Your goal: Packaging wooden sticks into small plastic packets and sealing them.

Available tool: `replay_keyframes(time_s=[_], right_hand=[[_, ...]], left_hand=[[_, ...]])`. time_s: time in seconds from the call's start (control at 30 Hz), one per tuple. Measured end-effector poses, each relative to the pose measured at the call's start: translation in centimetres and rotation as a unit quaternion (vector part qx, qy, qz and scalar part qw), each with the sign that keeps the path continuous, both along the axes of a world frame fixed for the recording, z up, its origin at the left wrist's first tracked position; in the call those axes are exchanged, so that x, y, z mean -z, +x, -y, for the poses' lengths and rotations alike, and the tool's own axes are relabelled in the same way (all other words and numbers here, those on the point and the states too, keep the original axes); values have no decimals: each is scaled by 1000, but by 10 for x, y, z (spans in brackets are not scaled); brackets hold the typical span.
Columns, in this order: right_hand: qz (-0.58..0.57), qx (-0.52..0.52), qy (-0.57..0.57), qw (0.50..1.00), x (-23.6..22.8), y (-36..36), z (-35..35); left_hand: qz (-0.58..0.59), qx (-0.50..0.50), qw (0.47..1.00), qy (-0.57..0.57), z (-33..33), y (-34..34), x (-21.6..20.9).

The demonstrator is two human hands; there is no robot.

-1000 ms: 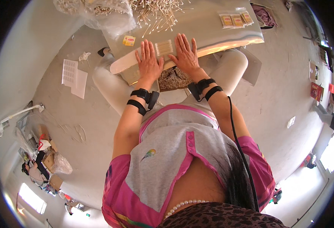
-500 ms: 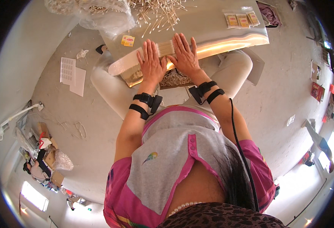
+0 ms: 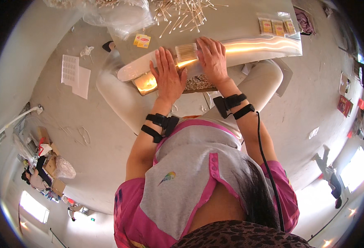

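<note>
1. Pale sticks with white tips form a neat row of cotton swabs [image 3: 186, 52], lying flat between the two hands, just above the middle of the frame.
2. Left fingers are stretched and close together, palm down, thumb apart; the left hand [image 3: 168, 80] lies just beside the row's left end. Right fingers are slightly bent and unclenched; the right hand [image 3: 213, 60] sits at the right end. Whether either presses on the sticks, I cannot tell.
3. As a judgement, the swabs should be very light, thin and stiff along the stick, soft at the tips, and quick to roll. Both ends of the row offer the best hold, squeezed inward gently.
4. Under the left hand, a pale, round-ended strip [image 3: 131, 70] runs toward the left. The shiny front edge of the bench [image 3: 248, 25] passes close below the row, so sticks could slip off there toward the box of swabs [image 3: 198, 83] beneath.
5. Farther out, yellow cards [image 3: 142, 40] lie upper left, loose swabs [image 3: 186, 16] spread across the top, and filled packs [image 3: 278, 27] rest upper right, leaving sideways room before them.
</note>
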State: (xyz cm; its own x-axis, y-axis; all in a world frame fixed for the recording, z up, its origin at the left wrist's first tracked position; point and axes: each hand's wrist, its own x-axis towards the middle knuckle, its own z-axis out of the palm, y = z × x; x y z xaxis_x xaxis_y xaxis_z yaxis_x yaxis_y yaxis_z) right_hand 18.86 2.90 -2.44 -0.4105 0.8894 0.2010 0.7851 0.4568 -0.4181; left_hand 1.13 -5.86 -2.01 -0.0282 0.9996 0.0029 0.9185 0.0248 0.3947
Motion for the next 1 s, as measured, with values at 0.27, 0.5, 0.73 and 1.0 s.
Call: replay_keyframes(time_s=[0.27,0.5,0.73,1.0], right_hand=[[49,-143,79,985,-11,-27,-54],[103,-222,70,967,-19,-35,-67],[129,-255,81,955,-18,-37,-69],[137,-253,118,950,-14,-39,-72]], left_hand=[[7,12,999,-32,7,6,-2],[20,0,1000,-24,8,0,-6],[15,1,1000,-23,9,-2,-6],[8,11,1000,-14,5,-4,-15]])
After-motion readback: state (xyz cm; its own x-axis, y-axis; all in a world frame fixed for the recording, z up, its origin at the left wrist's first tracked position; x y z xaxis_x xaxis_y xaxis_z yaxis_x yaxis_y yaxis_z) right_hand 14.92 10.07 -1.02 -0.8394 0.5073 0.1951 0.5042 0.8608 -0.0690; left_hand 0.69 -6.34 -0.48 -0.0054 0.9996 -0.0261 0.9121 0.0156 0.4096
